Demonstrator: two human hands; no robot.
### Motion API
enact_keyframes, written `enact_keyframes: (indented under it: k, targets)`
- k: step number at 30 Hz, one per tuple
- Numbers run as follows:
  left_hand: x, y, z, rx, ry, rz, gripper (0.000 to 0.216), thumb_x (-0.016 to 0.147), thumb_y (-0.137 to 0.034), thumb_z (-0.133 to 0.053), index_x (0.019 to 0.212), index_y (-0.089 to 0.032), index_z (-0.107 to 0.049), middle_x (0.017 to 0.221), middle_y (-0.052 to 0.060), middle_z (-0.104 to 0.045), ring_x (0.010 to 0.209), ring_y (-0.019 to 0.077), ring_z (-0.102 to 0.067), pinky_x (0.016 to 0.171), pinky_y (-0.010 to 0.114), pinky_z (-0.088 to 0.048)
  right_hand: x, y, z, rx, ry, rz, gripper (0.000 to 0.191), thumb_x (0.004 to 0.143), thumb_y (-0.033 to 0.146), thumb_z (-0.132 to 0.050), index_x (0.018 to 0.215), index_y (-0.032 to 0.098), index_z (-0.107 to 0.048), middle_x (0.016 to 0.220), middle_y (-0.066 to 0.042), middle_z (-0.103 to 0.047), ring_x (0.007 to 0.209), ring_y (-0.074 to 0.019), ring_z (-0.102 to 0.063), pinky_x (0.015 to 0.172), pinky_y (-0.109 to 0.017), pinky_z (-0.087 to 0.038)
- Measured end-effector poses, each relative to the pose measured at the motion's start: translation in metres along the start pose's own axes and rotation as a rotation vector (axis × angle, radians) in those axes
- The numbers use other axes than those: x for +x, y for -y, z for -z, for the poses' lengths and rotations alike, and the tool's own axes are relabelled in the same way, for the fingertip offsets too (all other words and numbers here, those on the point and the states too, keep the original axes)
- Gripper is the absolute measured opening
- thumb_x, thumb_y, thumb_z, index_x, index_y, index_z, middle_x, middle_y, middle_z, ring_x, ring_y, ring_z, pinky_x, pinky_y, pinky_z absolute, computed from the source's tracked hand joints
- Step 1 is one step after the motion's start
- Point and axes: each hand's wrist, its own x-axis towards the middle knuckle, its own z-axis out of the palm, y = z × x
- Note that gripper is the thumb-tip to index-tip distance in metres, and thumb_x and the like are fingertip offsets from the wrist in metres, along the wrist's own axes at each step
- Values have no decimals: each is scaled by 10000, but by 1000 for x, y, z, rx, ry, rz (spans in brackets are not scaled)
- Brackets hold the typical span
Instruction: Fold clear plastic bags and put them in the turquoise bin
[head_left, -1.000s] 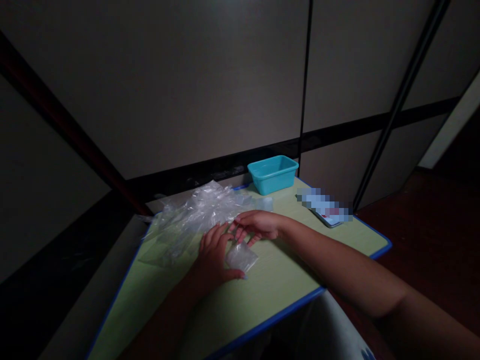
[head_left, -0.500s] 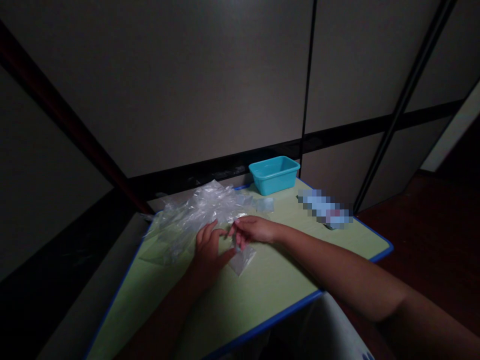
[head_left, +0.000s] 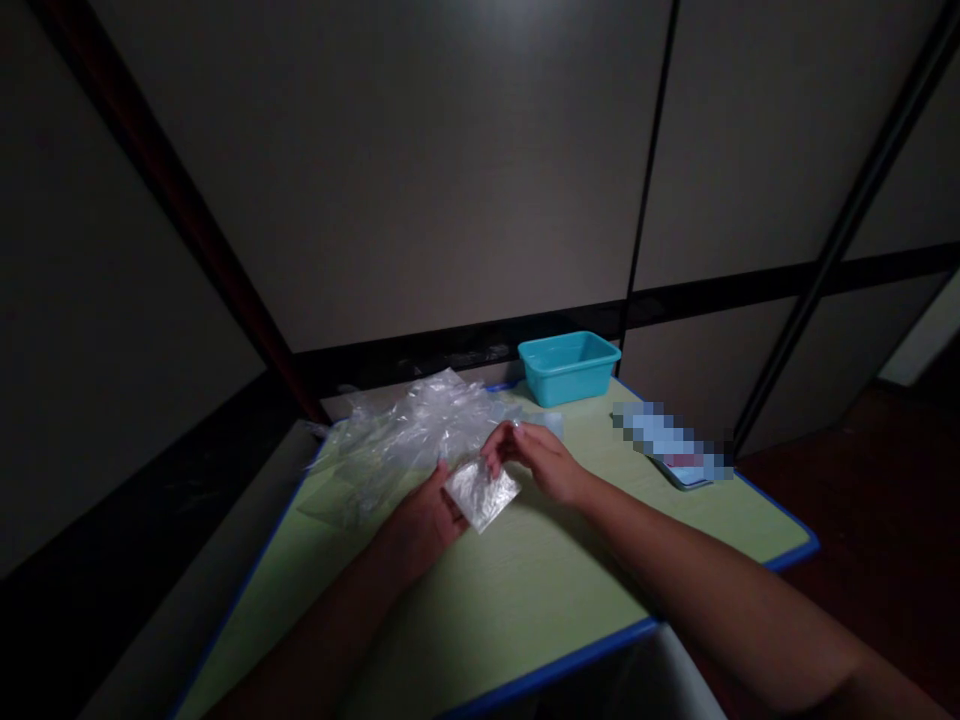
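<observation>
A small, shiny clear plastic bag [head_left: 480,497] is raised over the table, tilted so that it catches the light. My left hand [head_left: 429,520] grips its left edge, thumb on top and fingers underneath. The curled fingers of my right hand [head_left: 536,460] are closed at the upper right part of the same bag. Just behind both hands lies a loose heap of crumpled clear plastic bags [head_left: 420,425].
The light green table [head_left: 525,600] has a blue edge. A turquoise plastic basket [head_left: 570,375] stands at its back, and a blurred-out flat item [head_left: 671,445] lies to the right. Close behind the table rise grey panels [head_left: 465,200].
The small bag has come up off the table between my hands. My left hand has closed on its left edge. The whole view has shifted slightly.
</observation>
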Motion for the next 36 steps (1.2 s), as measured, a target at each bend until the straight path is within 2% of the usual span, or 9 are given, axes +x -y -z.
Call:
enact_keyframes:
  k: [4,8,13,15,19,24,30,33,36]
  targets:
    - [2,4,3,-52,51,-51,390,879,-440,-514,1125,-144,-579,1177,100,-636,1154,237,-567,1026,374,-419,0,-1,-1,84,8,-2,564,807,673,-486,797,129,-636,705,-59,-594,636,-163,-568,680,-325,-453]
    - [8,10,8,-10,71,-120,395,809,-471,-569,1030,-148,-618,1100,102,-659,1105,264,-586,1026,396,-408,1,0,-3,274,12,-72,553,808,666,-471,789,138,-635,696,-64,-607,596,-167,-573,616,-320,-469]
    - [3,3,-1,-86,19,12,475,890,-542,-361,1092,-170,-575,1146,113,-642,1097,282,-596,969,462,-444,2,7,-6,413,-83,-174,632,931,587,-205,752,143,-618,682,-74,-598,584,-151,-568,598,-291,-474]
    - [-3,-3,-9,-157,-20,78,484,929,-520,-300,1158,-163,-535,1179,115,-628,1077,272,-608,946,473,-458,3,9,-6,465,-123,-193,648,941,574,-178,741,144,-620,677,-71,-599,590,-146,-569,604,-280,-478]
    - [-13,-11,-20,-232,-32,63,448,964,-457,-294,1216,-143,-491,1140,118,-644,997,261,-641,910,476,-477,4,8,-4,522,-135,-198,641,931,591,-228,731,137,-634,654,-59,-610,580,-139,-578,592,-263,-478]
    - [-13,-8,-15,-253,32,120,401,973,-429,-304,1172,-145,-505,960,110,-698,858,270,-675,794,484,-508,4,0,-2,503,-43,-163,584,874,635,-376,774,133,-657,670,-56,-627,576,-139,-587,589,-267,-471]
    - [-11,-5,-1,-133,274,198,705,874,-690,-261,1085,-93,-570,885,194,-705,712,292,-686,770,461,-481,2,-8,0,370,33,-100,553,821,658,-480,818,139,-672,710,-54,-625,592,-145,-588,577,-269,-454]
    - [-10,-6,0,-129,255,220,763,830,-744,-279,1105,-96,-571,948,190,-701,796,333,-688,824,497,-462,1,-11,1,294,45,-63,517,838,622,-492,844,142,-683,717,-54,-623,602,-150,-583,611,-290,-463]
    - [-9,-6,-2,-97,158,249,608,884,-638,-333,1116,-125,-564,969,142,-705,841,327,-691,844,484,-469,-1,-10,1,202,67,-33,505,842,609,-500,837,139,-683,715,-52,-614,616,-152,-574,642,-303,-461]
